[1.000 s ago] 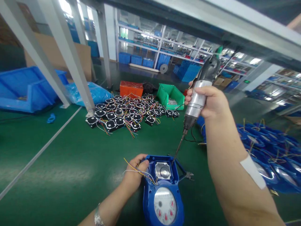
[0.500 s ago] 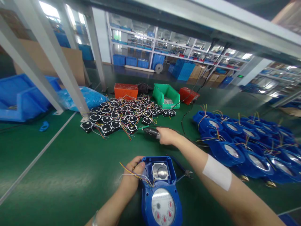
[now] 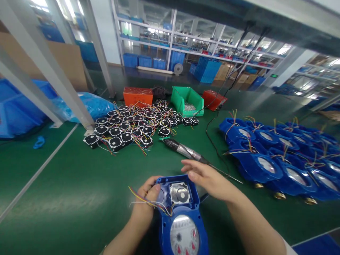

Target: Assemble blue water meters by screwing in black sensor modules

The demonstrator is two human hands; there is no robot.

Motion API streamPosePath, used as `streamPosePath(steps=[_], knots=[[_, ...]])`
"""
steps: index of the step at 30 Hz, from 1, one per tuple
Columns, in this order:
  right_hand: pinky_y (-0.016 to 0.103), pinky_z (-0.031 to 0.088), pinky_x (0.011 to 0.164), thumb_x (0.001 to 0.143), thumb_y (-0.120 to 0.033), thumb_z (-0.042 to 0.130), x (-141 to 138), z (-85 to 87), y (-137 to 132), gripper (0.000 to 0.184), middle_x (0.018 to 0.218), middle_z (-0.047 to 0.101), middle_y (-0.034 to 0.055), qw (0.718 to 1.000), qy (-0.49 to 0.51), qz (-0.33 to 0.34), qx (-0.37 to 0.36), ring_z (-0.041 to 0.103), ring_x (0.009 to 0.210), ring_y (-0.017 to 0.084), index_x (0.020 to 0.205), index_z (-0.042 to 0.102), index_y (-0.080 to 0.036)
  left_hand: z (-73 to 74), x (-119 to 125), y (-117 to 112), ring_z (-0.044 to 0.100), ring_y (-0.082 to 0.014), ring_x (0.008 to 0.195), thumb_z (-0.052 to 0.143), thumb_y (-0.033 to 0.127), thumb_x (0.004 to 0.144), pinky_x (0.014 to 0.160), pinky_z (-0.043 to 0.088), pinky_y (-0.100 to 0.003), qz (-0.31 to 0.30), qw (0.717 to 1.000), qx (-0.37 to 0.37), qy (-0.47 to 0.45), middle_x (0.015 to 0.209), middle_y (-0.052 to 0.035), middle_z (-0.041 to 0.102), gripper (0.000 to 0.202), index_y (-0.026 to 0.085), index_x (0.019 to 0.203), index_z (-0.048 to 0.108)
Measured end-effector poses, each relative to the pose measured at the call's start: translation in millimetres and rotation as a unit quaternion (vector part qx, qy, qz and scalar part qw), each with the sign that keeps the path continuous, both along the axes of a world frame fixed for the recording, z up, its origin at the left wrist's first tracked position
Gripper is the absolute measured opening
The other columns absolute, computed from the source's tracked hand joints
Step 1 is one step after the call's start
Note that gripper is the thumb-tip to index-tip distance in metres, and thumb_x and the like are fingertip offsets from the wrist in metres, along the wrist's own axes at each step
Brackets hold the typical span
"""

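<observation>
A blue water meter [image 3: 164, 226] stands in front of me, its dial facing up and its upper compartment uncovered. A square silver-and-black module [image 3: 180, 193] sits in that compartment, and thin coloured wires [image 3: 148, 202] trail out to the left. My left hand [image 3: 147, 193] grips the housing's upper left edge, thumb on the rim. My right hand [image 3: 205, 177], fingers extended and holding nothing, is at the upper right corner; whether it touches the rim I cannot tell. Just beyond it an electric screwdriver [image 3: 195, 154] lies on the green surface.
Several black modules with wires [image 3: 126, 137] lie in a cluster ahead. Behind are a green bin [image 3: 178, 102] of small metal parts, an orange box [image 3: 138, 96] and a red box [image 3: 214, 100]. Several blue meters [image 3: 253, 164] stand at right. A metal post [image 3: 63, 71] rises at left.
My right hand has let go of the screwdriver, which now lies on the surface, and has come back to the meter. The cutting pliers beside the meter are now mostly hidden behind my hand.
</observation>
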State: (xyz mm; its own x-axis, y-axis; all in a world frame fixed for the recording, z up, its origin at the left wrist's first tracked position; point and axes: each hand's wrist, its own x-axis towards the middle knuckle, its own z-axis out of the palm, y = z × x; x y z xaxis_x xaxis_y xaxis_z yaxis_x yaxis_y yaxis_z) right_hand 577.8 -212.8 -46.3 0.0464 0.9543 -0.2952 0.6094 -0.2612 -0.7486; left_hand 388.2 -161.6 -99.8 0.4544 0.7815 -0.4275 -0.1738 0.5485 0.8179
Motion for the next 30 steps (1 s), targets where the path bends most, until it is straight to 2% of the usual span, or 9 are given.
streamPosePath(steps=[3,7,10,13,16,19,23,27,30], knots=[[0.030,0.041,0.092,0.078,-0.057,0.047,0,-11.8,-22,0.072,0.122,0.040,0.0137,0.979,0.200,0.027,-0.033,0.046,0.108,0.017,0.130,0.027,-0.011,-3.5,-1,-2,0.051,-0.0122,0.048,0.064,0.044,0.059,0.046,0.039,-0.021,-0.020,1.000,-0.005,-0.022,0.060,-0.0011,0.061,0.038,0.014,0.081,0.059],[0.033,0.037,0.097,0.069,-0.050,0.063,0,-26.8,-25,0.081,0.129,0.032,0.0157,0.904,0.419,0.050,-0.060,0.041,0.116,0.021,0.129,0.024,-0.012,-1.9,0,-7,0.058,-0.0196,0.067,0.059,0.045,0.062,0.059,0.045,-0.027,0.011,1.000,0.026,-0.010,0.074,-0.0055,0.065,0.037,0.014,0.082,0.060],[0.034,0.035,0.098,0.065,-0.045,0.068,-4,-34.7,-22,0.082,0.128,0.034,0.0156,0.860,0.505,0.028,-0.063,0.040,0.116,0.022,0.128,0.025,-0.014,0.8,0,-9,0.059,-0.0237,0.076,0.057,0.047,0.063,0.066,0.045,-0.030,0.010,0.999,0.041,-0.001,0.081,-0.0077,0.066,0.040,0.014,0.084,0.062],[0.033,0.036,0.097,0.063,-0.040,0.071,-8,-40.3,-23,0.079,0.126,0.036,0.0151,0.835,0.548,0.003,-0.056,0.044,0.113,0.021,0.126,0.028,-0.015,0.7,-1,-10,0.059,-0.0251,0.079,0.058,0.048,0.063,0.070,0.045,-0.031,0.003,0.999,0.035,-0.002,0.084,-0.0085,0.067,0.042,0.014,0.088,0.062],[0.036,0.036,0.096,0.060,-0.035,0.074,-9,-42.2,-28,0.078,0.123,0.040,0.0136,0.823,0.565,-0.006,-0.055,0.046,0.111,0.022,0.124,0.031,-0.017,-1.5,-4,-11,0.058,-0.0264,0.083,0.059,0.050,0.062,0.074,0.044,-0.033,-0.008,0.998,0.056,0.001,0.084,-0.0085,0.066,0.044,0.016,0.090,0.062],[0.041,0.033,0.097,0.058,-0.035,0.075,-9,-40.2,-32,0.079,0.120,0.043,0.0123,0.823,0.566,-0.004,-0.057,0.045,0.111,0.025,0.124,0.034,-0.019,-1.8,-7,-12,0.057,-0.0261,0.084,0.057,0.054,0.062,0.077,0.042,-0.034,-0.020,0.993,0.116,0.016,0.084,-0.0073,0.064,0.047,0.018,0.091,0.064],[0.044,0.033,0.096,0.058,-0.034,0.075,-9,-36.4,-35,0.077,0.118,0.045,0.0115,0.823,0.565,0.005,-0.057,0.046,0.110,0.027,0.123,0.036,-0.021,2.7,-10,-12,0.052,-0.0230,0.083,0.055,0.058,0.063,0.073,0.041,-0.029,-0.009,0.980,0.191,0.059,0.084,-0.0051,0.060,0.047,0.020,0.088,0.066],[0.043,0.035,0.095,0.058,-0.033,0.075,-10,-35.8,-35,0.077,0.117,0.045,0.0120,0.820,0.570,-0.010,-0.059,0.047,0.108,0.026,0.122,0.036,-0.020,6.8,-10,-12,0.051,-0.0237,0.083,0.055,0.060,0.062,0.074,0.041,-0.030,-0.012,0.979,0.192,0.066,0.084,-0.0054,0.060,0.048,0.021,0.087,0.067],[0.043,0.034,0.096,0.058,-0.033,0.075,-9,-37.0,-35,0.078,0.119,0.044,0.0120,0.820,0.569,0.003,-0.060,0.047,0.109,0.025,0.123,0.035,-0.020,6.4,-10,-12,0.051,-0.0241,0.084,0.056,0.059,0.062,0.072,0.041,-0.030,-0.009,0.981,0.186,0.062,0.085,-0.0056,0.060,0.048,0.021,0.087,0.067]])
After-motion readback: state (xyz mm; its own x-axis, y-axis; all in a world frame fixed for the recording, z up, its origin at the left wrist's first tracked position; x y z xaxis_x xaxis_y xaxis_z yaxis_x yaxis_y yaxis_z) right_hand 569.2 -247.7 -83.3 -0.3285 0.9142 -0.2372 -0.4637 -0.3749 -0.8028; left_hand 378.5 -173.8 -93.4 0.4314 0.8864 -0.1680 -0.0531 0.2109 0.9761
